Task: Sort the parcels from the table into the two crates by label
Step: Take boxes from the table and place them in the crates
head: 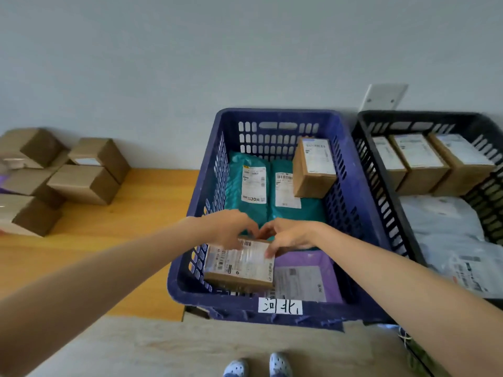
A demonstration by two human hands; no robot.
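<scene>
While both hands are reaching into the blue slotted plastic crate (275, 118), the left hand (226, 227) and right hand (290, 235) are pressing fingertips on the far edge of a flat brown cardboard parcel with a white label (239, 263); each grip is closing on that parcel. It is sitting at the crate's near left corner, overlapping a purple mailer bag (313, 276). Two teal mailer bags (253, 183) and a small brown box (313, 170) are lying farther back. Alongside on the right, the black slotted crate (381, 148) is holding boxes and white bags. Stacked brown cartons (81, 183) are waiting on the wooden table (130, 227).
</scene>
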